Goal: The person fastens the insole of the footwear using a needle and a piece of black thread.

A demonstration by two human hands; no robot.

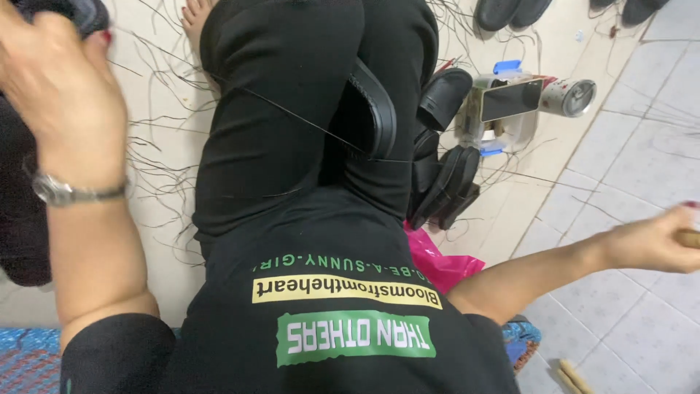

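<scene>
My left hand (55, 80) rested on a dark cloth (80, 13), its grip unclear to me. My right hand (656, 241), flung outward, was clamped on a wooden handle (689, 238); black sandals (437, 168) lay between my hands.

Bare tiles (642, 306) at the right leave open room around the right hand (660, 241). Toward the middle, a row of black sandals (441, 157), a phone (510, 100) propped on a stand and a can (570, 97) block the way. A pink bag (437, 259) lies beside the lap. Loose black threads (157, 160) litter the floor below the left hand (58, 87).
</scene>
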